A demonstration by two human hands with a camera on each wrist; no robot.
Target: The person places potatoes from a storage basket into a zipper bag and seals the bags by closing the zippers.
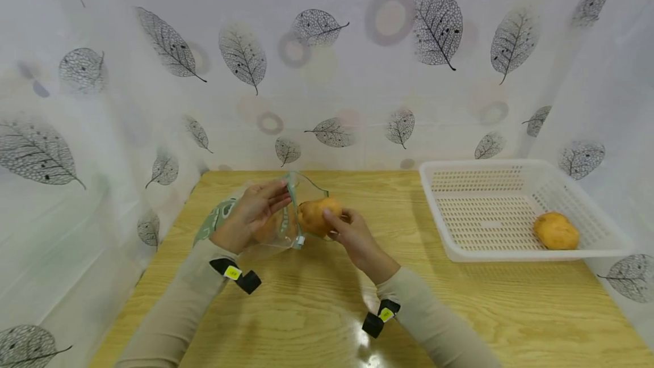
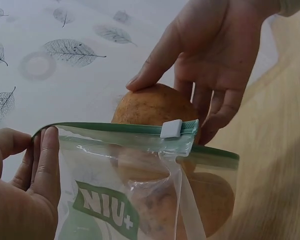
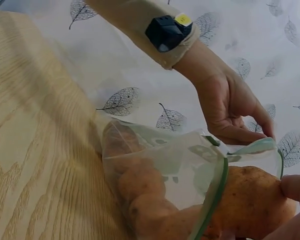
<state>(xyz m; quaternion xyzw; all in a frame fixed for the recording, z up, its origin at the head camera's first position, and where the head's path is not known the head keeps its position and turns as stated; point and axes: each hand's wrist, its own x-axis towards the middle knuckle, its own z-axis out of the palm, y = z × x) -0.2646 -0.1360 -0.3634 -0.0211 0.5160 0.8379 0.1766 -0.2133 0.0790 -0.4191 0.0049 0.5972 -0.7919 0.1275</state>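
A clear zip bag [image 2: 150, 155] with green edging, a white slider and green print lies on its side on the table. Several potatoes [image 3: 140, 185] show through its plastic. My left hand [image 1: 255, 209] pinches the bag's rim between thumb and fingers, and the mouth gapes towards the right. My right hand [image 1: 357, 237] grips a potato [image 1: 319, 216] at that mouth, thumb on top and fingers beneath. In the right wrist view this potato [image 3: 255, 200] is partly inside the opening; only the edge of my right hand shows there.
On the right of the wooden table [image 1: 409, 311] stands a white perforated plastic basket [image 1: 434, 209]. One potato [image 1: 556, 230] lies in its right front corner. A pale curtain [image 1: 327, 90] printed with leaves hangs behind and on both sides.
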